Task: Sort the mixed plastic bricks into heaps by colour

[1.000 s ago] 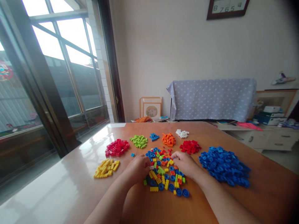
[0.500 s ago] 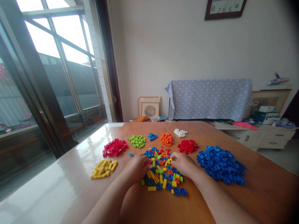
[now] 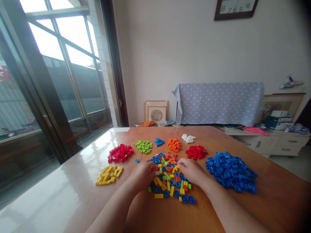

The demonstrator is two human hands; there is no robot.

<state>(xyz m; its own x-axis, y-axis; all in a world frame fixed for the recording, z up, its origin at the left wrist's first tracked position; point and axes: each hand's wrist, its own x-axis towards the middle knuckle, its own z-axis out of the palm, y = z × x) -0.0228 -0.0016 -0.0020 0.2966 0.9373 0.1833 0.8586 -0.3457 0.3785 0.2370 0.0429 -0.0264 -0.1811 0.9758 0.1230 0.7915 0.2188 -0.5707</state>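
A mixed heap of small coloured bricks (image 3: 170, 181) lies on the wooden table (image 3: 279, 200) in front of me. My left hand (image 3: 143, 173) rests on the heap's left side with its fingers curled down onto the pieces. My right hand (image 3: 191, 170) lies on the right side, fingers bent and pinched among the bricks near the heap's middle. What either hand holds is hidden under the fingers. Around the heap lie sorted piles: yellow (image 3: 109, 170), red (image 3: 120, 152), green (image 3: 143, 146), small blue (image 3: 159, 141), orange (image 3: 174, 144), white (image 3: 188, 138), another red (image 3: 196, 152) and a big blue pile (image 3: 229, 171).
A single blue brick (image 3: 137, 160) lies loose near the green pile. Tall windows (image 3: 60, 74) run along the left. Behind the table stand a cloth-covered unit (image 3: 218, 103), a picture frame (image 3: 156, 111) on the floor and a low white cabinet (image 3: 272, 145).
Both hands have stayed on the mixed heap, their fingers shifting slightly among the pieces. The view has wobbled a little; the sorted piles are unchanged.
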